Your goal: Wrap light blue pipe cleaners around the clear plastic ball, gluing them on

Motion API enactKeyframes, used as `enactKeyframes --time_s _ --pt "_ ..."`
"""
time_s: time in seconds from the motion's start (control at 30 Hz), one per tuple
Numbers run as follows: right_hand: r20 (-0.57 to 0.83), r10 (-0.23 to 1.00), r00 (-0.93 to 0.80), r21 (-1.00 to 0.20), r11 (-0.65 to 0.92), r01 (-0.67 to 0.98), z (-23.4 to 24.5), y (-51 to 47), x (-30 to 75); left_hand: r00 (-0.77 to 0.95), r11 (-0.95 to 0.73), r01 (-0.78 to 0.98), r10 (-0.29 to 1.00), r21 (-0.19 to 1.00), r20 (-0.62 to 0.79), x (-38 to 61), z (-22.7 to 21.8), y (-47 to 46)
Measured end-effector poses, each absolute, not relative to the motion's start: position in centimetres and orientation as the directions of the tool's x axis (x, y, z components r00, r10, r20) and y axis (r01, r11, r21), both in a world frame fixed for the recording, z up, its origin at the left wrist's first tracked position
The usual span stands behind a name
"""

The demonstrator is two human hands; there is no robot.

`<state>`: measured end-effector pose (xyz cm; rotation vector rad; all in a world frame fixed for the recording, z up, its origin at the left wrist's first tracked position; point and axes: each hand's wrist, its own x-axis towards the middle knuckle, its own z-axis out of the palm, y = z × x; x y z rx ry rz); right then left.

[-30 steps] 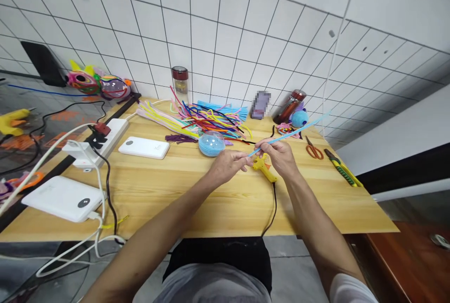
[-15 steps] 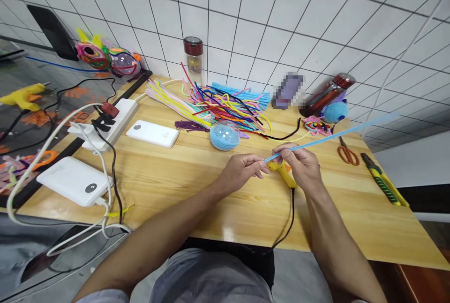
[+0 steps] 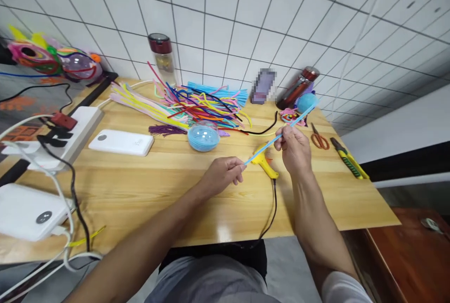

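Observation:
My left hand (image 3: 221, 175) pinches the near end of a light blue pipe cleaner (image 3: 262, 151). My right hand (image 3: 294, 146) grips the same pipe cleaner farther along, and the free end slants up to the right. Both hands hover over a wooden table (image 3: 168, 186). Just beneath them lies a yellow glue gun (image 3: 266, 166) with a black cord running off the front edge.
A heap of coloured pipe cleaners (image 3: 190, 104) and a blue clear ball (image 3: 201, 136) lie behind the hands. Orange scissors (image 3: 319, 139) and a yellow utility knife (image 3: 348, 164) sit at the right. Power banks (image 3: 121, 142), a power strip (image 3: 75, 129) and cables fill the left.
My right hand has slid farther along the pipe cleaner, away from my left hand, so a longer stretch shows between them. The camera view has shifted.

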<state>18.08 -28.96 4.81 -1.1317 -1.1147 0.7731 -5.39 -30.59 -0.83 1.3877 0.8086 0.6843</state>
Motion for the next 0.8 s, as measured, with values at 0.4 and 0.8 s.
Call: enactKeyframes --time_s 0.4,0.8 --pt "0.396 0.75 0.53 -0.889 0.459 0.016 7.0 -27.8 23.7 0.63 0.023 0.255 0.755 0.967 -0.184 -5.6 -0.4 -31.0" --pt "0.353 0.699 0.622 -0.901 0.434 0.024 6.2 -27.1 25.0 0.655 -0.336 0.376 0.755 0.864 0.008 -5.7 0.4 -31.5"
